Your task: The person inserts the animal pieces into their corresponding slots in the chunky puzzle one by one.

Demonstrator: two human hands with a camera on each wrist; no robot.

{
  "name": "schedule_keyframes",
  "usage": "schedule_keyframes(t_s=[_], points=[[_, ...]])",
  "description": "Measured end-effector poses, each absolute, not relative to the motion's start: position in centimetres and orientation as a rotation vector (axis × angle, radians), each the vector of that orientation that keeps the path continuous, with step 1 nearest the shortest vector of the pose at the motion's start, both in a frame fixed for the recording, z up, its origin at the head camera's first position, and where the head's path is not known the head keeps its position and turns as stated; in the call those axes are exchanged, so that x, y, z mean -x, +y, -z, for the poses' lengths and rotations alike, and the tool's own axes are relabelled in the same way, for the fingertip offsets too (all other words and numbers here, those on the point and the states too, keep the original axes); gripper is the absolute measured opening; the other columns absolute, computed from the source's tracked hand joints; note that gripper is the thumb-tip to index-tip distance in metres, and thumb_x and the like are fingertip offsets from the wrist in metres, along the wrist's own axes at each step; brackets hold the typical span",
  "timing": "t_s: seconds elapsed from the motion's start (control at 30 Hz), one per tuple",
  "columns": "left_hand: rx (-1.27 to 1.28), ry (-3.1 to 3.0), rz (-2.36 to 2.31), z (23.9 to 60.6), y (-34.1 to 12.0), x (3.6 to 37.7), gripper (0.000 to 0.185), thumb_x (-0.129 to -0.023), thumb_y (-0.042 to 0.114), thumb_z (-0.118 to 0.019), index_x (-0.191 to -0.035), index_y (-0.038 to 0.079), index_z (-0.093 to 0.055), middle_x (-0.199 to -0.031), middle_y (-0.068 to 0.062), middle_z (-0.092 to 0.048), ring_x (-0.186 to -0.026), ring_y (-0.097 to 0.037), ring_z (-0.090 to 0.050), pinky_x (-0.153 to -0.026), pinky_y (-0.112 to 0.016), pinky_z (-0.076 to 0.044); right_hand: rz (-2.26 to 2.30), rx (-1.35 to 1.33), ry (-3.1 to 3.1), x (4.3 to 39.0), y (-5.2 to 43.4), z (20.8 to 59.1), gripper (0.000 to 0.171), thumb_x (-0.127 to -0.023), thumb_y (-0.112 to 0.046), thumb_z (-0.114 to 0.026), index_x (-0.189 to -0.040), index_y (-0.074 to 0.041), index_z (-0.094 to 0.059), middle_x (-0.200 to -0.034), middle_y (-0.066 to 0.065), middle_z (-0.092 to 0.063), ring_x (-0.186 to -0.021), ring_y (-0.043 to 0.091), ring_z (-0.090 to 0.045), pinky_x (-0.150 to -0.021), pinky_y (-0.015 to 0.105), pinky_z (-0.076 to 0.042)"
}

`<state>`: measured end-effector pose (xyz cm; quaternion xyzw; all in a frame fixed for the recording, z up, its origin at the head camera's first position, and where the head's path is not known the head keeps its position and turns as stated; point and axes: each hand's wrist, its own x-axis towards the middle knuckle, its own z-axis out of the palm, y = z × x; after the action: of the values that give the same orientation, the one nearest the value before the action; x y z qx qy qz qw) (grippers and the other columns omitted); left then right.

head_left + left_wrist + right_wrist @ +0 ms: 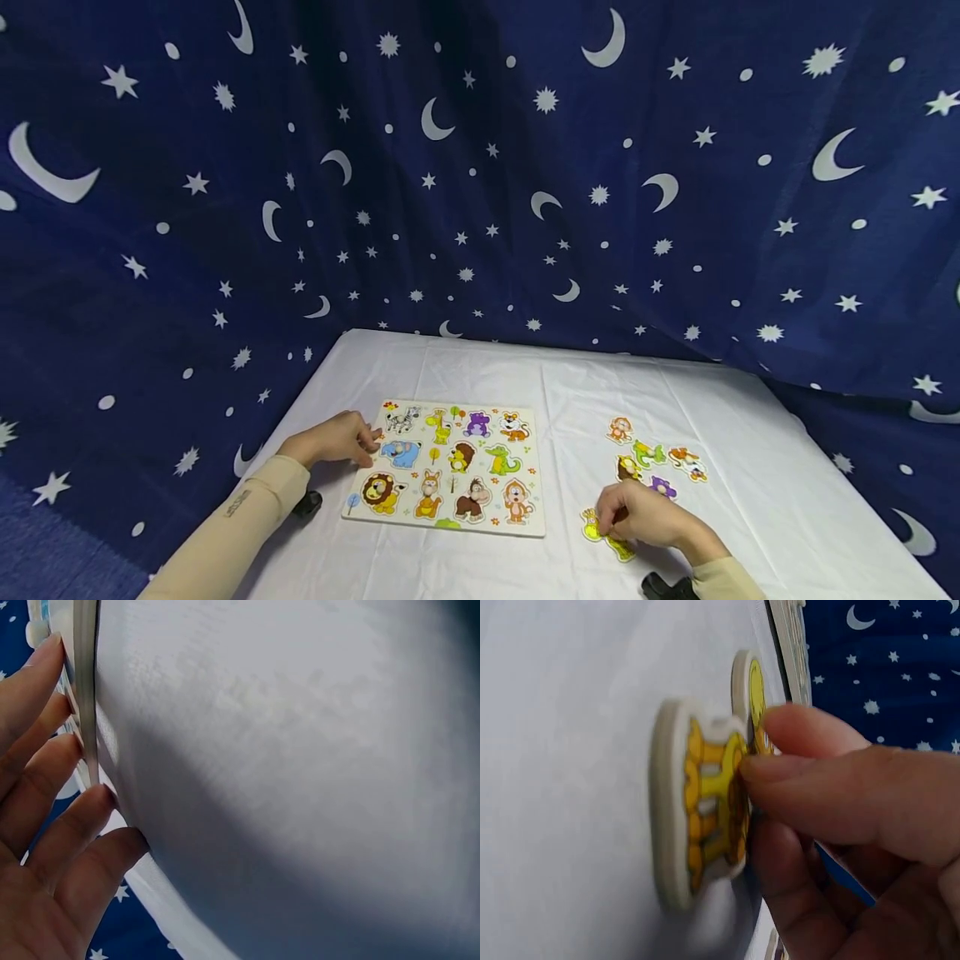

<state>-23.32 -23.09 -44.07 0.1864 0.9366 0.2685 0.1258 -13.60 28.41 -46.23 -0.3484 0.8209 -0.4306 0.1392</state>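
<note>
A wooden animal puzzle board (478, 468) lies on the white cloth, showing printed animals such as a lion, a zebra and an elephant. At its left edge is my left hand (347, 437), its fingers loosely bent and touching the board's rim (87, 690) in the left wrist view. To the right of the board, my right hand (645, 517) pinches a yellow giraffe puzzle piece (705, 787) between thumb and fingers. The giraffe's head and legs show on either side of the fingertips; its middle is partly hidden. In the right wrist view the piece stands tilted close to the cloth.
Beyond my right hand lie several loose pieces: a monkey (619, 430), a crocodile (648, 454), a hedgehog (628, 468), a purple hippo (663, 487) and an orange-and-white one (684, 457). A dark blue curtain (495, 208) with moons and stars hangs behind the table.
</note>
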Motion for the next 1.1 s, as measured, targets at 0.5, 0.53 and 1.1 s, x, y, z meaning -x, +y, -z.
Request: schedule_keyframes(t_s=[0.5, 0.53, 1.1], points=[[-0.544, 2.719, -0.806, 44.0, -22.9, 23.1, 0.020, -0.069, 0.005, -0.087, -0.087, 0.006, -0.080, -0.123, -0.019, -0.069, -0.127, -0.042, -0.057, -0.103, -0.048, -0.048, 1.251, 0.869, 2.402, 13.4, 28.5, 46.4, 0.014, -0.071, 0.011, -0.071, -0.082, 0.002, -0.072, -0.081, 0.013, -0.069, -0.068, -0.004, -0.053, -0.057, 0.017, -0.046], [-0.542, 2.718, -0.807, 43.9, -22.9, 23.0, 0.020, -0.069, 0.005, -0.087, -0.087, 0.006, -0.080, -0.123, -0.019, -0.069, -0.127, -0.042, -0.057, -0.103, -0.048, -0.048, 1.253, 0.870, 2.411, 13.4, 28.5, 46.4, 0.014, -0.071, 0.011, -0.071, -0.082, 0.002, -0.072, -0.080, 0.013, -0.069, -0.068, -0.005, -0.053, -0.057, 0.017, -0.046], [-0.564, 2.723, -0.826, 44.3, -22.9, 23.2, 0.018, -0.067, 0.003, -0.088, -0.081, 0.007, -0.079, -0.116, -0.019, -0.073, -0.126, -0.042, -0.058, -0.099, -0.044, -0.050, 1.318, 0.731, 2.552, 13.3, 27.4, 46.8, 0.011, -0.078, 0.006, -0.073, -0.085, -0.003, -0.075, -0.084, 0.006, -0.074, -0.072, -0.002, -0.056, -0.061, 0.019, -0.048]])
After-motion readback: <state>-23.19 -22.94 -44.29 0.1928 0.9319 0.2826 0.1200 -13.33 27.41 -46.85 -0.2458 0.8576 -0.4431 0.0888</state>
